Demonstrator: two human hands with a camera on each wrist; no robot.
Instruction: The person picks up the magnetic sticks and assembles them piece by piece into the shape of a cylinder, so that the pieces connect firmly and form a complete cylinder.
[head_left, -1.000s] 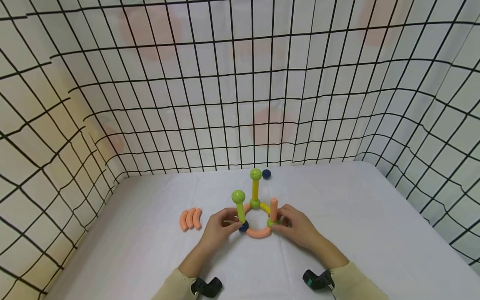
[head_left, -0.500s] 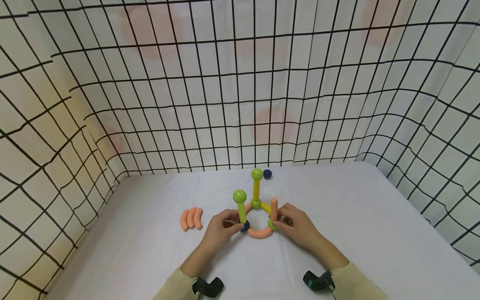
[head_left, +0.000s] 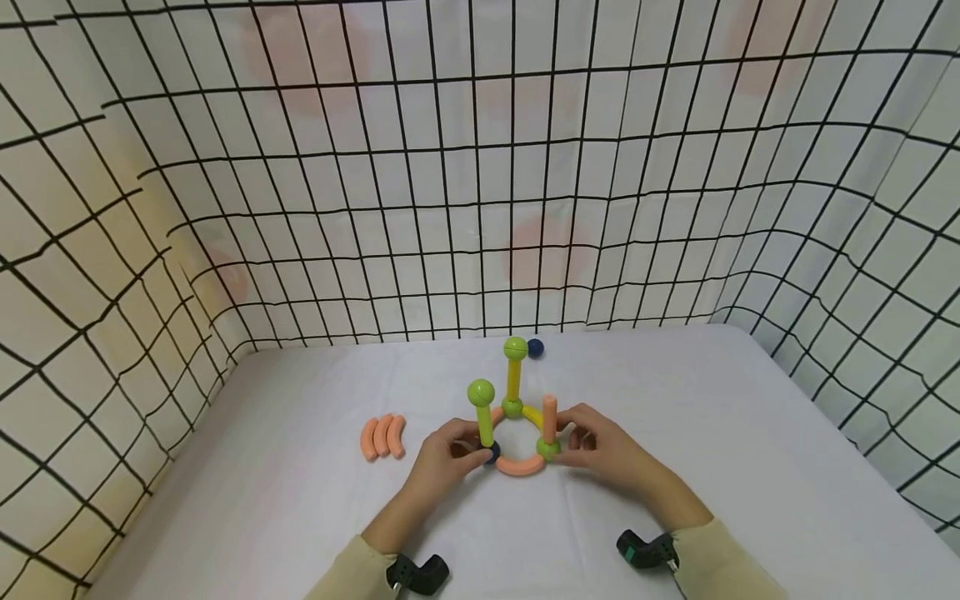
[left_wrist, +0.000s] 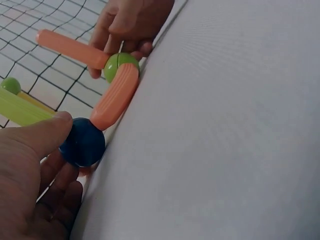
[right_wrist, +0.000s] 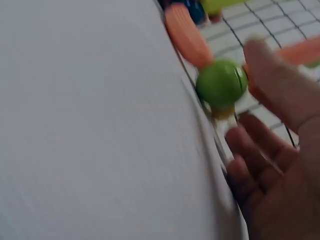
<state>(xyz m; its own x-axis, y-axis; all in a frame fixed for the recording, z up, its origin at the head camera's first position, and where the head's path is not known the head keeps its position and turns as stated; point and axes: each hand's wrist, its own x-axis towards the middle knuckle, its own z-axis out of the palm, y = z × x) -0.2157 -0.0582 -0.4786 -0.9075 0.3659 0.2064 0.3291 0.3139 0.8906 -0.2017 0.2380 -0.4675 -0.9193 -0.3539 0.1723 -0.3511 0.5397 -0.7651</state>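
Observation:
A ring of curved rods and balls from a building toy lies on the white table, with upright rods on it. At its near left, my left hand [head_left: 441, 460] pinches the dark blue ball [left_wrist: 84, 143] at the foot of a light green rod [head_left: 485, 425] topped by a green ball [head_left: 481, 392]. My right hand [head_left: 611, 450] is beside the near-right green ball [head_left: 548, 450], fingers loosely bent and thumb apart from them. That ball carries an upright salmon rod [head_left: 550, 418]. A salmon curved rod [head_left: 521, 467] joins the two near balls. Behind stands a yellow rod [head_left: 513, 381] between green balls.
Three loose salmon curved rods [head_left: 383, 436] lie side by side left of the ring. A loose dark blue ball [head_left: 536, 348] sits at the table's back. A black-lined grid backdrop [head_left: 480, 200] surrounds the table [head_left: 262, 500] at the back and sides.
My right hand has let go at the near-right green ball and drawn slightly to the right, its thumb and fingers spreading. My left hand keeps its hold.

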